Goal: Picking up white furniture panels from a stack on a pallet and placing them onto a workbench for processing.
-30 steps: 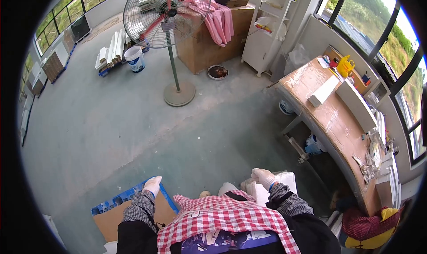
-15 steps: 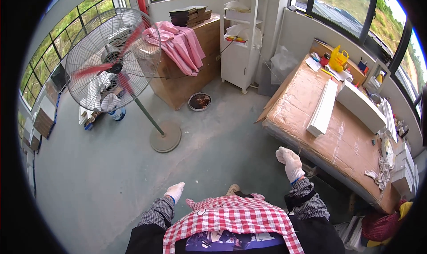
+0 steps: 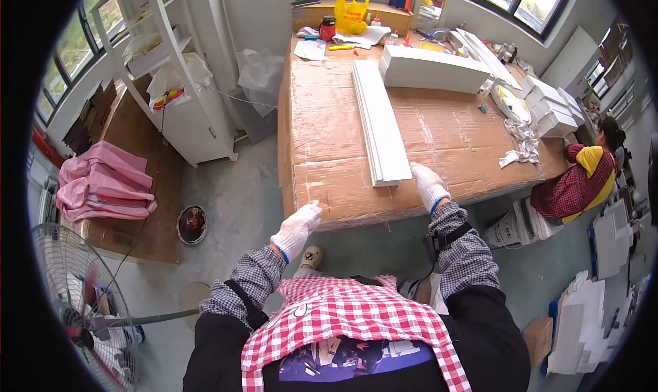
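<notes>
My left hand [image 3: 297, 231], in a white knit glove, is in front of the near left corner of the cardboard-covered table [image 3: 322, 179]. Its fingers stretch forward, and nothing shows in them. On the other side, my right hand [image 3: 430, 187], gloved the same way, is at the table's front edge. Its fingers reach toward the near end of a stack of long white strips [image 3: 381, 124] and look loosely extended; whether they touch it I cannot tell. Behind that stack stands a wider white stack of boards [image 3: 435, 71].
A yellow plastic bag [image 3: 351, 13] and a red jar [image 3: 327, 27] stand at the table's back. A co-worker [image 3: 582, 176] sits at its right end, beside a white bucket [image 3: 508, 229]. A large fan [image 3: 82, 316], a round pan [image 3: 192, 224] and a white cabinet [image 3: 188, 121] are to the left.
My view has swung right, bringing the table in front of me and the co-worker into sight. Both hands have come forward to the table's front edge, the right one beside the strips.
</notes>
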`<action>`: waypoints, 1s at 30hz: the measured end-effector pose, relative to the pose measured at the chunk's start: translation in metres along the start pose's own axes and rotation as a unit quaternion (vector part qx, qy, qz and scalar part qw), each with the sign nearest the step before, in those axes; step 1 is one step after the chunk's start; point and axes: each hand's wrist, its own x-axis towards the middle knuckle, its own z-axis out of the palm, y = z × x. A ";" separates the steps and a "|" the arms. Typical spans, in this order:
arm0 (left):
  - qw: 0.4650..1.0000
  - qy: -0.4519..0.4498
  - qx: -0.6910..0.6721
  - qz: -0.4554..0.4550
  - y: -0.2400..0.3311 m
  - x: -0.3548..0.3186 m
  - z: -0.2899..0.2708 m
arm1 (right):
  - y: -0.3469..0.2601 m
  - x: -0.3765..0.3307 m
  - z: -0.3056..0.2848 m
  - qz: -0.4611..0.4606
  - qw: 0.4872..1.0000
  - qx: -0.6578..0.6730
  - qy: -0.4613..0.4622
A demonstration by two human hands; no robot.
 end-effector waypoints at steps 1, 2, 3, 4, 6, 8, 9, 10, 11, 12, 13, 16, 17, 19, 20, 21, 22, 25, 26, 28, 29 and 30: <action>0.996 -0.053 0.075 0.021 0.002 0.037 0.003 | 0.008 0.014 0.006 0.010 0.998 0.053 -0.028; 0.999 -0.035 0.024 0.006 0.019 0.047 0.007 | -0.060 0.022 0.010 0.328 0.871 0.364 -0.037; 0.999 -0.048 0.022 0.004 0.019 0.074 0.008 | -0.072 0.030 0.010 0.335 0.871 0.359 -0.026; 0.986 -0.106 0.112 0.057 0.007 0.110 0.003 | -0.080 0.041 0.014 0.355 0.855 0.376 -0.035; 0.953 -0.203 0.198 0.104 0.017 0.155 0.034 | -0.040 0.048 0.021 0.347 0.845 0.407 -0.013; 0.960 -0.256 0.079 -0.075 0.049 0.162 0.062 | -0.035 0.049 0.022 0.326 0.864 0.382 -0.024; 0.957 -0.266 0.077 -0.082 0.045 0.172 0.065 | -0.038 0.050 0.023 0.290 0.886 0.358 -0.047; 0.962 -0.269 0.015 -0.055 0.039 0.184 0.057 | -0.069 0.058 0.026 0.321 0.861 0.391 -0.053; 0.955 -0.290 -0.044 -0.033 0.047 0.187 0.069 | -0.069 0.059 0.029 0.335 0.857 0.389 -0.038; 0.959 -0.249 -0.031 -0.133 0.055 0.189 0.079 | -0.070 0.057 0.031 0.339 0.861 0.377 -0.031; 0.954 -0.264 -0.030 -0.139 0.070 0.185 0.085 | -0.069 0.057 0.032 0.342 0.866 0.365 -0.024; 0.934 -0.212 -0.098 -0.271 0.101 0.179 0.085 | -0.084 0.062 0.034 0.383 0.807 0.450 0.009; 0.931 -0.218 -0.097 -0.276 0.101 0.182 0.083 | -0.084 0.062 0.035 0.397 0.781 0.482 0.010; 0.930 -0.217 -0.092 -0.282 0.100 0.187 0.078 | -0.077 0.064 0.039 0.400 0.767 0.502 0.009; 0.929 -0.218 -0.090 -0.286 0.101 0.189 0.075 | -0.076 0.065 0.041 0.399 0.760 0.513 -0.001; 0.924 -0.222 -0.082 -0.300 0.102 0.191 0.073 | -0.075 0.065 0.043 0.397 0.754 0.523 -0.011; 0.920 -0.223 -0.074 -0.315 0.106 0.191 0.068 | -0.081 0.067 0.043 0.399 0.751 0.526 -0.013; 0.909 -0.233 -0.055 -0.341 0.118 0.193 0.052 | -0.112 0.072 0.037 0.389 0.678 0.622 -0.047; 0.910 -0.238 -0.036 -0.339 0.129 0.187 0.050 | -0.118 0.071 0.037 0.402 0.673 0.618 -0.059; 0.904 -0.250 -0.034 -0.344 0.127 0.181 0.045 | -0.115 0.062 0.041 0.387 0.661 0.635 -0.104; 0.899 -0.261 -0.035 -0.349 0.128 0.177 0.042 | -0.114 0.055 0.046 0.363 0.625 0.680 -0.122; 0.902 -0.267 -0.024 -0.338 0.129 0.169 0.040 | -0.112 0.045 0.049 0.354 0.636 0.673 -0.131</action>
